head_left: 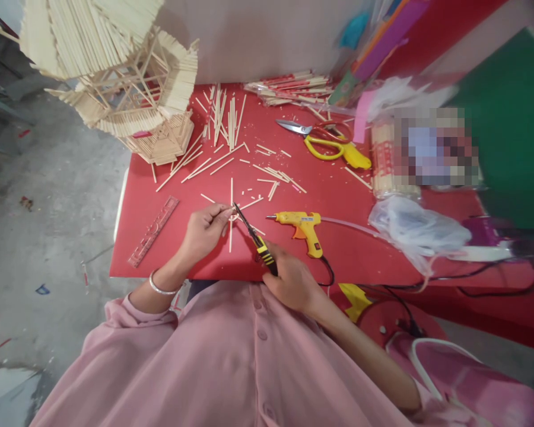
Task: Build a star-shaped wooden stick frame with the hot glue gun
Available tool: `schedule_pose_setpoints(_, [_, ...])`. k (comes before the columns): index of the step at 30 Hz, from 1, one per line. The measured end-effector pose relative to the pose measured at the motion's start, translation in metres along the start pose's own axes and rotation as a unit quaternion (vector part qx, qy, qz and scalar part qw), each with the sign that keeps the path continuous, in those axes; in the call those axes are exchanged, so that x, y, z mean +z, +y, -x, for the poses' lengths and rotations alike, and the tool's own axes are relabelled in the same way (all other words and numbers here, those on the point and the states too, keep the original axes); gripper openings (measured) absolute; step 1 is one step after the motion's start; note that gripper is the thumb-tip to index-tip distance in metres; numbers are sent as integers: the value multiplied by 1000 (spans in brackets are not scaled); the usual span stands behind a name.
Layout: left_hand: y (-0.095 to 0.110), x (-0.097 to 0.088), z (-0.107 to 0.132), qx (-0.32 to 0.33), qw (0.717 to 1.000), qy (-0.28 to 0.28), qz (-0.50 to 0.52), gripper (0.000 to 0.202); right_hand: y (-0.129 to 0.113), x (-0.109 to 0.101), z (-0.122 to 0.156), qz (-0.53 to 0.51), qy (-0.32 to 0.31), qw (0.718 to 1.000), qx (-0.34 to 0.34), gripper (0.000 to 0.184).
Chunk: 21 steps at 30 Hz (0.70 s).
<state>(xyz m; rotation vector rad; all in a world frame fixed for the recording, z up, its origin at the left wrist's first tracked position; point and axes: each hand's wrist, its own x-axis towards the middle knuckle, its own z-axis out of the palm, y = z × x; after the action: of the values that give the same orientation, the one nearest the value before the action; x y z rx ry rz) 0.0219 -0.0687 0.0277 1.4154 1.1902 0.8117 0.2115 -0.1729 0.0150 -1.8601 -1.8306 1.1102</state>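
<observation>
My left hand (208, 228) pinches a small wooden stick piece at the middle of a star of thin sticks (231, 240) lying on the red table; the fingers partly cover the joint. My right hand (291, 277) grips a slim tool (265, 254) with a yellow-and-black handle and a long dark tip. That tip reaches the left fingertips above the star's centre; I cannot tell its exact kind. A yellow hot glue gun (300, 224) lies on its side just right of the tool, nozzle toward the star.
At the back left stands a tiered stick model (160, 130). Loose sticks (231, 121) and packed sticks (293, 89) lie behind the star. Scissors (324, 142) with red and yellow handles, a clear ruler (153, 231), a plastic bag (413, 225) and cords surround the work area.
</observation>
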Motion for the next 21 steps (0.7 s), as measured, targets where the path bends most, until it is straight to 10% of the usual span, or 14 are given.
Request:
schedule_pose_setpoints(8, [0,0,0,21,1000,8,-2,37,-4,1,1,-198,-53,978,42,32])
schedule_pose_setpoints(16, [-29,11,-14,-13,998,29,62,44,-23,3,-2,-560,-191,784,187,56])
schedule_pose_setpoints(19, [-27,5,-14,29,995,63,-73,42,-24,10,-7,-532,-172,811,172,52])
schedule_pose_setpoints(21, [-25,-3,-13,64,979,82,-175,38,-20,13,-10,-436,-136,877,149,45])
